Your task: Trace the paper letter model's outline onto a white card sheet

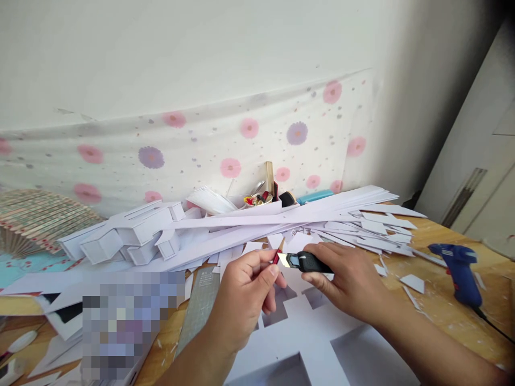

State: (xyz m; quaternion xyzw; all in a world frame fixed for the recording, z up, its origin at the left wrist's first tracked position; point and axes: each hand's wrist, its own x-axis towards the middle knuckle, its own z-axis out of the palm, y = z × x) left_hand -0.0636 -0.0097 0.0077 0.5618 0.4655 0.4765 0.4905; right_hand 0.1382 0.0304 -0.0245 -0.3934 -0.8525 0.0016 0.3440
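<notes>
The right hand (pixel 350 279) is gripping a black utility knife (pixel 308 262) above the white cut-out board (pixel 301 327) on the surface (pixel 442 311); the left hand (pixel 245 289) is pinching a small red-tipped piece (pixel 277 254) — possibly a pencil — right at the exposed blade, so a slip could be nicking its fingertips.
</notes>
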